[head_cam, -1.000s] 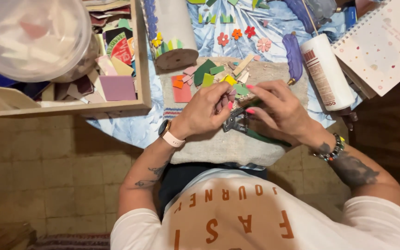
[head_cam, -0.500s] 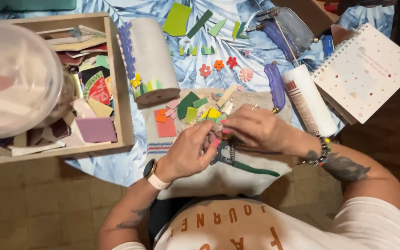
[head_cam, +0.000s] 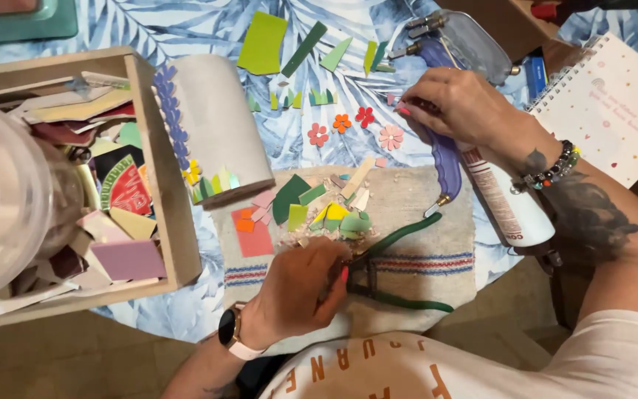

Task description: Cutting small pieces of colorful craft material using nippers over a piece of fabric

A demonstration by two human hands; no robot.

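My left hand (head_cam: 300,288) rests on a beige striped towel (head_cam: 407,199), fingers curled around the head of green-handled nippers (head_cam: 400,299). Just beyond it lie several green, yellow, pink and orange tile pieces (head_cam: 297,207). My right hand (head_cam: 463,103) is up at the right, fingers drawn together. It lies over the top of a purple-handled tool (head_cam: 446,159) and the upper end of a white glue bottle (head_cam: 511,207). What its fingertips pinch is hidden. Small tile flowers (head_cam: 367,125) sit left of that hand.
A wooden box (head_cam: 160,155) of tile scraps and a clear plastic tub (head_cam: 1,199) stand at the left. A grey curved tile (head_cam: 219,125) with mosaic edging lies beside it. Green shards (head_cam: 263,41) lie at the back, a spiral notebook (head_cam: 614,103) at the right.
My right hand has left the towel and moved up and right to the purple tool and glue bottle. The left hand stays at the nippers. The view has shifted.
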